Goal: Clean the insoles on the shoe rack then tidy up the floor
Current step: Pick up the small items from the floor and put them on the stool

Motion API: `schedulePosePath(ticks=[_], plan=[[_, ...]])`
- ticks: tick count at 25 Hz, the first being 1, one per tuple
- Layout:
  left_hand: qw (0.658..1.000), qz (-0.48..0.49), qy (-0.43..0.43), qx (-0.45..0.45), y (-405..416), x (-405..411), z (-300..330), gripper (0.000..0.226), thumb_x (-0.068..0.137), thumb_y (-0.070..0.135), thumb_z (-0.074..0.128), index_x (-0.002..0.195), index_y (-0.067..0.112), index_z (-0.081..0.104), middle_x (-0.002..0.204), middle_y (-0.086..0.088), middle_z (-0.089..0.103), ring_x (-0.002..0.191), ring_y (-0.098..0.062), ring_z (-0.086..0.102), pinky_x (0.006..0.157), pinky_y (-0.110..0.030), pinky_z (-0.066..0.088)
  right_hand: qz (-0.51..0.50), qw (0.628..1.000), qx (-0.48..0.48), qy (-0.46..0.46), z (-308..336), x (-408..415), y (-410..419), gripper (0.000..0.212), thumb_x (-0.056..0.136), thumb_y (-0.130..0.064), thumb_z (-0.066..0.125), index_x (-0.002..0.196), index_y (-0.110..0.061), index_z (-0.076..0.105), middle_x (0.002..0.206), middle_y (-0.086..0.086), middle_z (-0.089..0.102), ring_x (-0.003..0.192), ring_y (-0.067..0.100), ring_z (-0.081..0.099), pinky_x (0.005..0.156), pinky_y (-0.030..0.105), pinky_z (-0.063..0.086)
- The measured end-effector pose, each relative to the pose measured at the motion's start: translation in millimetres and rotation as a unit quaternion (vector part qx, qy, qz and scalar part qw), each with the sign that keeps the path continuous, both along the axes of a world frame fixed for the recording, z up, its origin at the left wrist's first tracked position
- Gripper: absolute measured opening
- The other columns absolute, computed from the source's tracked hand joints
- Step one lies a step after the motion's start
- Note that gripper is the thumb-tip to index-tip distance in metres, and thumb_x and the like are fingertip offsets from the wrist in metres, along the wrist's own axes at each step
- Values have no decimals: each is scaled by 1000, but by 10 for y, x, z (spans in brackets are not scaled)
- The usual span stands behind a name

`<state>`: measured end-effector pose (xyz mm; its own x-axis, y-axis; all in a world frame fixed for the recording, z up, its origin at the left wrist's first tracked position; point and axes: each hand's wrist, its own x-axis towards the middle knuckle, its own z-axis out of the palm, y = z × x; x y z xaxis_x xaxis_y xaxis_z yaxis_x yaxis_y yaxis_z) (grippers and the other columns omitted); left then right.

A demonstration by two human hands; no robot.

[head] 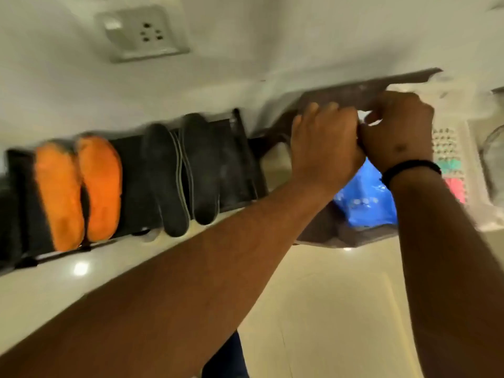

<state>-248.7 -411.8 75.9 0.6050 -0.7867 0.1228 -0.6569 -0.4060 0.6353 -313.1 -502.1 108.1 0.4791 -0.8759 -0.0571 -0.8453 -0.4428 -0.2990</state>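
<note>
So the shoe rack (237, 170) is this low black thing sitting on the floor right up against the white wall (245, 36), and there are 4 insoles lying on its top. 2 orange insoles (79, 192) sit side by side toward the rack's left end, and 2 dark grey insoles (182, 170) sit next to each other nearer its right end, their front tips poking a bit over the front edge. Just past the rack's right end both hands are bunched together, touching. The left hand (324, 148) and the right hand (398, 132) both have fingers curled around the edge of a dark brownish bag (354, 91), though it's blurry so I can't make out the grip properly. The right wrist has a black band (411, 170) on it. A blue plastic bag (365, 203) shows just under the hands. Right of that there's a white perforated basket (450, 159). Up on the wall above the rack is a white socket plate (141, 32). The floor (327, 309) is glossy cream tile.
</note>
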Motion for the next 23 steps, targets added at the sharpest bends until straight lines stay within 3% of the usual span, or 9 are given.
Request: schedulePosePath(ticks=[4,7,11,13,18,23], plan=[[992,116,30,-49,1358,976,-152,13,73,20,62,82,21,71,81,0,67,79,-24,58,69,-38,45,97,994,47,-25,-14,1253,1281,30,81,-11,56,106,-12,72,102,14,72,99,30,66,90,28,46],[965,230,47,-118,2810,1735,-335,8,78,19,70,84,14,72,82,-4,68,77,-25,60,71,-44,47,201,973,108,-44,-144,2170,2604,32,79,-18,53,104,-12,72,101,12,72,96,31,66,93,38,52],[930,362,5,-57,5015,2571,-488,8,80,21,71,87,17,73,82,-2,67,78,-24,61,71,-42,48,355,923,147,-39,-443,3248,4707,26,82,-15,58,103,-9,71,99,13,71,98,32,63,91,39,47],[910,414,28,-7,5868,2797,-549,8,85,21,72,92,18,74,88,1,69,81,-18,62,74,-36,52,404,896,184,-18,-609,3618,5578,23,84,-16,57,102,-7,70,98,13,70,96,30,62,88,39,48],[814,562,143,26,7815,3124,-898,10,85,16,73,94,22,74,88,6,67,74,-8,61,71,-32,55,491,845,212,14,-1078,4320,7555,38,89,-26,63,126,-17,59,118,6,61,109,23,59,98,34,49],[691,663,284,44,8722,3169,-1705,14,81,16,70,93,20,76,80,9,67,78,-15,67,74,-31,56,503,818,242,136,-1898,4658,8333,45,89,-21,65,132,-14,54,130,10,49,112,27,57,94,35,49]])
